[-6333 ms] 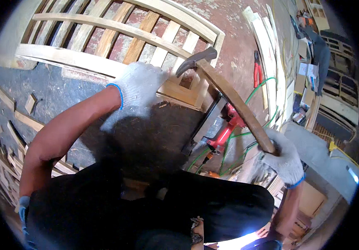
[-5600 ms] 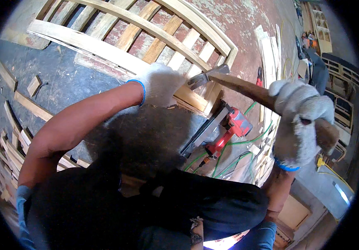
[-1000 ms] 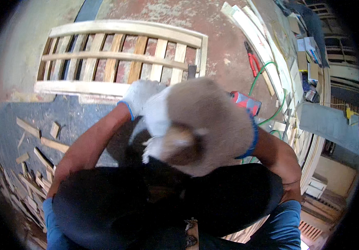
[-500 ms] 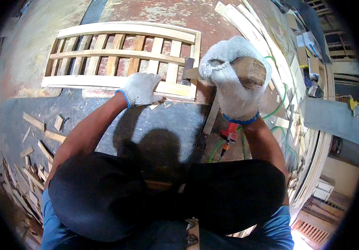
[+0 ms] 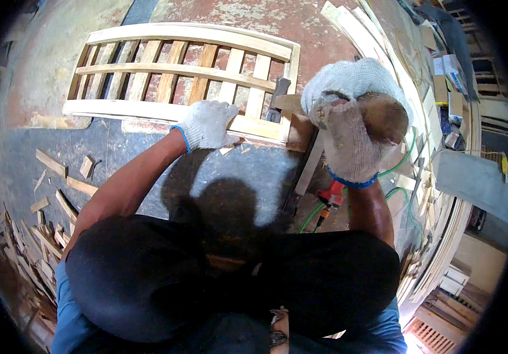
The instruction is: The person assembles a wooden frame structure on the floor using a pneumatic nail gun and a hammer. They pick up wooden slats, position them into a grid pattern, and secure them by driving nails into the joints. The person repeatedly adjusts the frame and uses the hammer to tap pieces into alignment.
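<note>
A slatted wooden frame [image 5: 147,112], with long rails and several cross slats, lies on the floor in front of me. My left hand [image 5: 208,125], in a white knitted glove, is closed over its near rail. In my gloved right hand [image 5: 354,112] is a hammer [image 5: 278,99], gripped by its thick wooden handle. The handle's butt points up toward my view, and the dark metal head sits over the frame's right end. Whether the head touches the wood I cannot tell. The glove has a hole that shows a bit of finger.
A red power tool [image 5: 332,193] with a green hose lies below my right hand, beside a long dark metal bar [image 5: 306,171]. Wood offcuts [image 5: 51,162] litter the floor at left. Long pale strips [image 5: 354,29] lie at far right, near small boxes [image 5: 446,68].
The view has shifted a little, so the frame appears farther right. My right hand has moved right, and the hammer's handle end has swung right and down. The left hand keeps its hold.
</note>
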`<state>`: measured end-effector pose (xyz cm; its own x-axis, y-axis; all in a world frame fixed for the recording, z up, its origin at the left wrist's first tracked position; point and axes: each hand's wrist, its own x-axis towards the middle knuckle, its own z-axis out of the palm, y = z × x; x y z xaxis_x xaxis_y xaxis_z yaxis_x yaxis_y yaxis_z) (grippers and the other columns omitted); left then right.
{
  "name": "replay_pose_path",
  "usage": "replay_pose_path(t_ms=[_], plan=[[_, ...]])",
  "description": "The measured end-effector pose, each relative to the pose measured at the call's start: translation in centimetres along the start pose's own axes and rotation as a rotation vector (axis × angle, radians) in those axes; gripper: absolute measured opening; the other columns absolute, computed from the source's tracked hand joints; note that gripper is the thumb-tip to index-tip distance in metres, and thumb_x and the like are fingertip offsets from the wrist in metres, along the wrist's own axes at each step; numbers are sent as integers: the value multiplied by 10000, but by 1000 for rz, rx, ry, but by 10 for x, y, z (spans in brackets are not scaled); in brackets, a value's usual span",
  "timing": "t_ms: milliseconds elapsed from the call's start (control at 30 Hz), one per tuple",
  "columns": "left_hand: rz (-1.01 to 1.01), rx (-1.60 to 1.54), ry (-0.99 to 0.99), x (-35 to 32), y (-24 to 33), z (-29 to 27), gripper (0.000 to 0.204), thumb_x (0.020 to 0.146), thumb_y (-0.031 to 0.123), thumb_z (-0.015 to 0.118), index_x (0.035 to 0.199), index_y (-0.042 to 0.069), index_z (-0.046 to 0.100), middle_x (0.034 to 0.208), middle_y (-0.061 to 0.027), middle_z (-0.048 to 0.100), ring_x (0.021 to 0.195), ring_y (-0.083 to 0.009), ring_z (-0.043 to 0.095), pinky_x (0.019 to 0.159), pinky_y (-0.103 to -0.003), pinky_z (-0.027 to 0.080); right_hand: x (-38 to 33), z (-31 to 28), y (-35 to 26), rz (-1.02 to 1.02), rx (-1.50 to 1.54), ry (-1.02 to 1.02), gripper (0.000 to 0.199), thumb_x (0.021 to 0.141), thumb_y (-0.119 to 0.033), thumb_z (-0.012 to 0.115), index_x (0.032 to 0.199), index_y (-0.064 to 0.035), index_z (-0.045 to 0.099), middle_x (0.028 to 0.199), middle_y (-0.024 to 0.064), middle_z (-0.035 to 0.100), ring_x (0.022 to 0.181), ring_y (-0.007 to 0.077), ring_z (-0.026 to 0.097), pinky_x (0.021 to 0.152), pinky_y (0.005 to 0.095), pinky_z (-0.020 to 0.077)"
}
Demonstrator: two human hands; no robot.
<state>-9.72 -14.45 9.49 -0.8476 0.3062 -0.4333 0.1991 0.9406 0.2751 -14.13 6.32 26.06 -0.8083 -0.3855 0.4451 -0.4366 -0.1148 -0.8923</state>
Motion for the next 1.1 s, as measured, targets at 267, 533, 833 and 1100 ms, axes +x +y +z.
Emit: replay_pose_path(t_ms=[267, 533, 833, 1100], plan=[[34, -21, 83, -4, -7, 12, 687, 880, 588, 710, 1302, 51, 642, 1123, -213, 719, 1078, -389, 704, 916, -513, 564, -3, -1, -1, -10, -7, -48, 131, 807, -15, 797, 831, -39, 670, 830, 43, 700, 762, 118, 678, 695, 291, 557], [167, -46, 319, 9, -23, 44, 726, 850, 624, 719, 1288, 49, 656, 1058, -214, 732, 1017, -401, 718, 890, -512, 565, 11, 12, 16, -150, -27, 2, 151, 821, -6, 811, 868, -55, 677, 856, 16, 708, 780, 95, 682, 702, 284, 571], [22, 2, 167, 1, 1, 14, 707, 857, 651, 712, 1209, 40, 650, 1087, -214, 725, 1060, -397, 707, 914, -510, 557, -10, -38, -10, -98, -231, 72, 59, 858, 21, 734, 873, -23, 697, 866, 33, 727, 797, 112, 690, 723, 262, 549], [22, -7, 164, 1, -2, 20, 769, 853, 706, 699, 1252, 50, 646, 1085, -209, 724, 1073, -389, 704, 938, -502, 548, -84, -115, -49, 233, -368, 14, 141, 885, -18, 697, 1026, -10, 694, 1131, 174, 749, 963, 232, 737, 819, 330, 592]])
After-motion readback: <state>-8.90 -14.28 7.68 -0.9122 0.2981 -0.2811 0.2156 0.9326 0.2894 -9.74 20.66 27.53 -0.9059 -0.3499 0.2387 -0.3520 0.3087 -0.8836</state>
